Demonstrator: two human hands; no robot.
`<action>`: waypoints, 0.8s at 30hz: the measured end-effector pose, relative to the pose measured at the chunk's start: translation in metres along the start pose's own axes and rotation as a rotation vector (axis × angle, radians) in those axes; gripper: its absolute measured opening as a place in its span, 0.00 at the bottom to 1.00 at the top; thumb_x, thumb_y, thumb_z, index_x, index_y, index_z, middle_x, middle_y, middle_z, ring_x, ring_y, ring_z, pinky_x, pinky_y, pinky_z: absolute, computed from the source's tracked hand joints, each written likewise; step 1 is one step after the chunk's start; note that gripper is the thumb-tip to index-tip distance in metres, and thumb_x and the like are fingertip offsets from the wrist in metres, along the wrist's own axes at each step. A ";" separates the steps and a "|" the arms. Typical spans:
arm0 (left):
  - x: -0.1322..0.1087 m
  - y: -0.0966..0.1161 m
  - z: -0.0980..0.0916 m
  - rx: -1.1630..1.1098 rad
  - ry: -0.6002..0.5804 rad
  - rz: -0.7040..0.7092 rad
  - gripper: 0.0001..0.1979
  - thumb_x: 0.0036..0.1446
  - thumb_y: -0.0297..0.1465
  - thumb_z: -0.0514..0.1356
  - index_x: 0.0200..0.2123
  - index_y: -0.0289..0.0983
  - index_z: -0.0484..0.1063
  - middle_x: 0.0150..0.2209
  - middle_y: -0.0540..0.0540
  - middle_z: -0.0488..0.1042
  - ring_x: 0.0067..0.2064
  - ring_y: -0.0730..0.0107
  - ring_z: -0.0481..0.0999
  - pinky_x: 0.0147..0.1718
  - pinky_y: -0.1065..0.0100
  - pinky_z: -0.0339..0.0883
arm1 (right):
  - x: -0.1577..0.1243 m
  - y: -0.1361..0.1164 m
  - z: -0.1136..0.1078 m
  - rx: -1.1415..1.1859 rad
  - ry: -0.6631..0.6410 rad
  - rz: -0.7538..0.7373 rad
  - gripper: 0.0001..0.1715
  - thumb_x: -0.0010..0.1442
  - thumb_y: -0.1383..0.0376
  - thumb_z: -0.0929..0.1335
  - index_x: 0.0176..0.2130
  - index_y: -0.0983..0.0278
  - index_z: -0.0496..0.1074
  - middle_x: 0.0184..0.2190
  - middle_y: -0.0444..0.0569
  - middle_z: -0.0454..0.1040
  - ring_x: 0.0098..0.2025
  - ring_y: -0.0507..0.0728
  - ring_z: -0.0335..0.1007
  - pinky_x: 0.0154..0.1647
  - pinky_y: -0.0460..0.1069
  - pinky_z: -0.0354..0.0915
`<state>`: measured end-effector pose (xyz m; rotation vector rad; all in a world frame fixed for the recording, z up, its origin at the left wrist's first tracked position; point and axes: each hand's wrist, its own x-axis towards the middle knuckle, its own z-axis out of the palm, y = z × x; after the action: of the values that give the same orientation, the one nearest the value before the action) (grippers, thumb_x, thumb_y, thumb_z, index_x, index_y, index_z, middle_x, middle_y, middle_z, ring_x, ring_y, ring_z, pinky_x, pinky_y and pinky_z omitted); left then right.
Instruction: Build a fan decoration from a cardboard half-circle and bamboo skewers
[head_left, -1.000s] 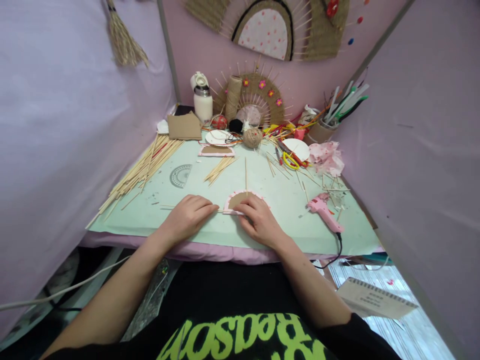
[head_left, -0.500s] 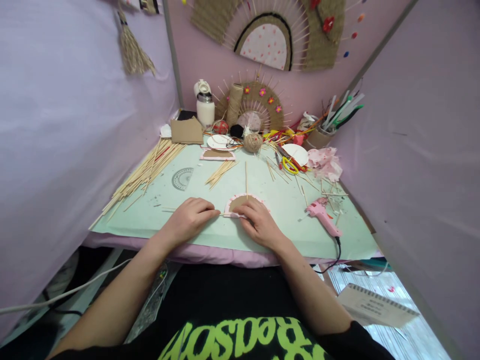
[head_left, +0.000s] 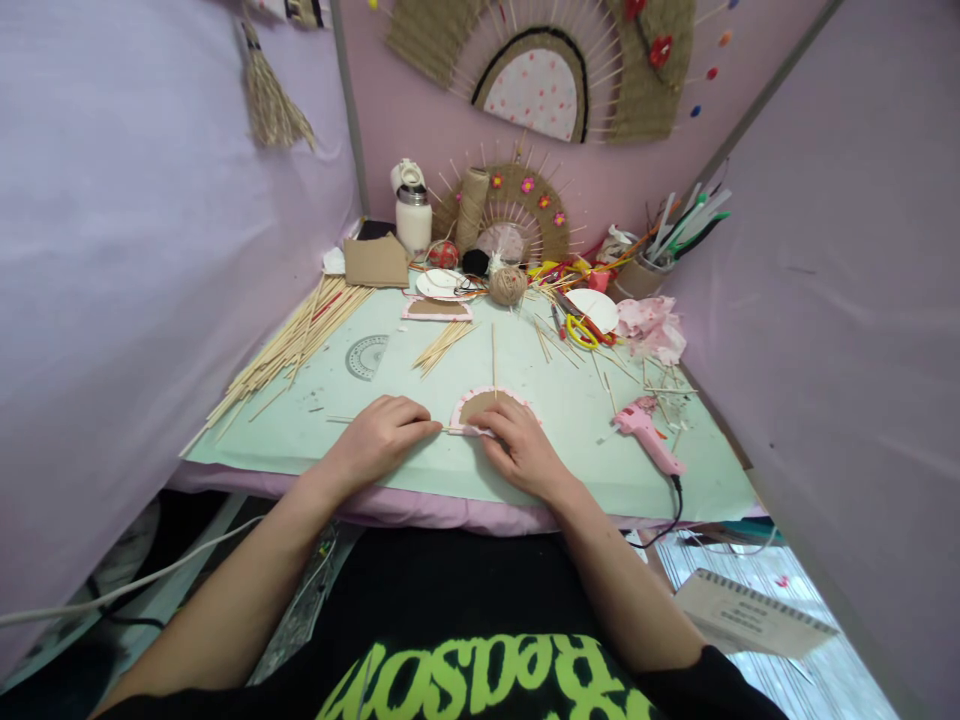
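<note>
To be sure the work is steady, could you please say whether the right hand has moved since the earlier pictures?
No: against the protractor, the right hand shows no clear shift in any direction.

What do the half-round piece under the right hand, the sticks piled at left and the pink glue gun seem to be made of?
Half-round piece: probably cardboard, matte, flat and brown; its pinkish border could be fabric or paper.
Sticks: likely bare wood or bamboo, pale tan and straight.
Glue gun: probably plastic, with a smooth, evenly pink body.
</note>
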<state>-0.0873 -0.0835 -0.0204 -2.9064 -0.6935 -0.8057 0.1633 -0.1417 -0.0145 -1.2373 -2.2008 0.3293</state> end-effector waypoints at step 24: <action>0.001 -0.001 0.001 -0.057 -0.063 0.011 0.15 0.68 0.29 0.49 0.49 0.37 0.74 0.39 0.44 0.75 0.40 0.67 0.70 0.38 0.66 0.64 | -0.001 -0.002 0.002 -0.133 -0.060 -0.032 0.19 0.61 0.69 0.64 0.51 0.58 0.73 0.42 0.51 0.69 0.46 0.60 0.62 0.51 0.57 0.55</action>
<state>-0.0865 -0.0824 -0.0214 -2.9950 -0.6699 -0.7484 0.1612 -0.1436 -0.0160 -1.2753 -2.3235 0.2117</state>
